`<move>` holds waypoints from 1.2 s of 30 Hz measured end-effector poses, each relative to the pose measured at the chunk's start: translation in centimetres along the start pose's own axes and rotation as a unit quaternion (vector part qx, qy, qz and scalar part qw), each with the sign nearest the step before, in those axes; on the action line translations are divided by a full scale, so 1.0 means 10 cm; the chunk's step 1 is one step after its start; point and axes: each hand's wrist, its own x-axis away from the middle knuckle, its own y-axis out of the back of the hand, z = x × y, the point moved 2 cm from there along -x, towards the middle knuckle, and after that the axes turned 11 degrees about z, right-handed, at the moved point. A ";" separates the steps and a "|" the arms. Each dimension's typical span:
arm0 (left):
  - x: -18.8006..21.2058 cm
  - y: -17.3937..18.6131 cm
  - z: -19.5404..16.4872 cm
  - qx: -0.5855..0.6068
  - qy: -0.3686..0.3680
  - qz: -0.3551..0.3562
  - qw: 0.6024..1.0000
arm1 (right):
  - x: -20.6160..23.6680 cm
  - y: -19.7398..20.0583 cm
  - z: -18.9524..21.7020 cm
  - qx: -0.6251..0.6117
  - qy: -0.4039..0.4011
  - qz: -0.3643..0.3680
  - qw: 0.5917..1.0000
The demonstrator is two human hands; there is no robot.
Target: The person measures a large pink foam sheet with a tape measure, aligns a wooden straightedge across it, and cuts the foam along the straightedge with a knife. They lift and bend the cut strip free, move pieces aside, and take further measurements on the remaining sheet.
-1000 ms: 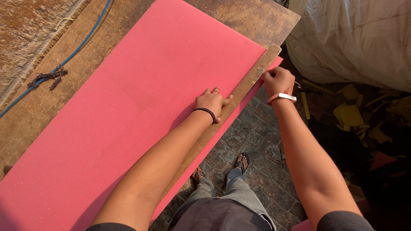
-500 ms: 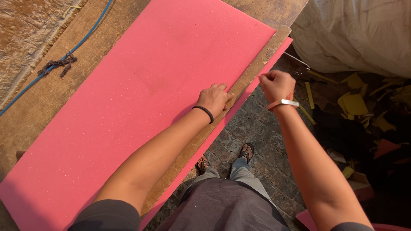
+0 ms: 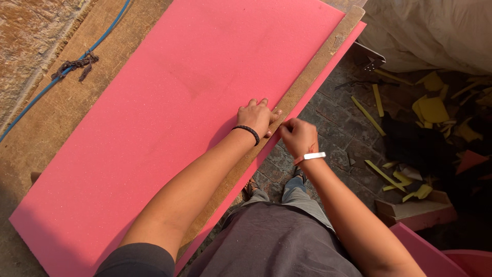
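A large pink foam sheet (image 3: pixel 195 102) lies on a worn wooden table (image 3: pixel 66 118). A long wooden straightedge (image 3: pixel 318 61) rests along the sheet's right edge. My left hand (image 3: pixel 256 115), with a dark band at the wrist, presses flat on the foam, its fingertips on the straightedge. My right hand (image 3: pixel 298 137), wearing a white wristband, is curled into a fist at the outer side of the straightedge, just beside my left hand. Whatever it may hold is hidden by the fingers.
A blue rope (image 3: pixel 77 64) with a knot runs across the table's left side. On the brick floor to the right lie yellow foam scraps (image 3: pixel 430 107), a pale cloth bundle (image 3: pixel 435 31) and pink pieces (image 3: pixel 425 241). My legs stand against the table edge.
My right fist has slid along the straightedge from its far end toward me, ending next to my left hand. The left hand has stayed pressed in place.
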 end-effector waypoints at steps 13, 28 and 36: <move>-0.17 -0.13 0.01 0.005 -0.007 -0.037 0.999 | -0.58 0.55 -0.05 0.001 -0.108 -0.073 0.991; 0.53 -0.16 0.31 -0.037 -0.132 -0.101 0.985 | 0.78 -0.25 0.24 -0.175 -0.084 0.021 0.981; 1.54 -0.87 0.75 -0.141 -0.033 0.036 0.989 | -0.12 0.21 0.16 -0.013 -0.043 -0.110 0.993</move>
